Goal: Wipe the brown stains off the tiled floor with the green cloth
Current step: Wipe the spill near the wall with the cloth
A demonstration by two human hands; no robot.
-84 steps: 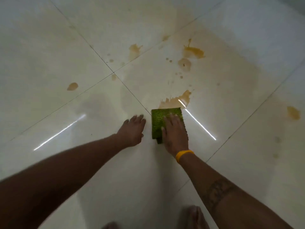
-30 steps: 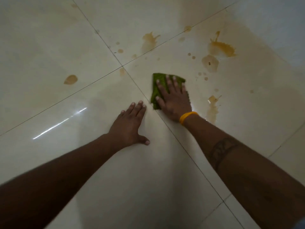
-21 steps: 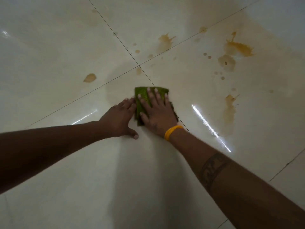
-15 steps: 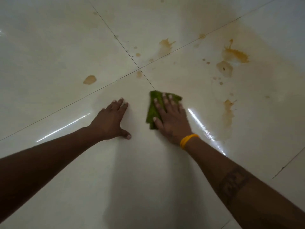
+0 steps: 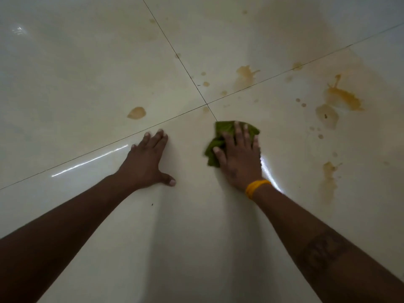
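Note:
The green cloth (image 5: 220,136) lies crumpled on the cream tiled floor (image 5: 87,73), just below the crossing of the grout lines. My right hand (image 5: 239,158), with a yellow wristband, presses flat on the cloth with fingers spread and straight. My left hand (image 5: 145,162) rests flat on the bare tile to the left, fingers straight, holding nothing. Brown stains remain: an oval spot (image 5: 136,112) up left, a splash (image 5: 246,74) beyond the grout line, a large orange patch (image 5: 342,98) with a paler blot (image 5: 326,115) at the right, and a streak (image 5: 329,173) right of my right forearm.
Small brown droplets (image 5: 205,84) dot the tiles near the grout crossing (image 5: 207,104). A bright light reflection (image 5: 89,159) streaks the tile left of my left hand. The floor nearest me is shadowed.
My right hand has slid the cloth back and forth near the grout crossing; the stain it first covered is gone. My left hand has shifted a little left, away from the cloth.

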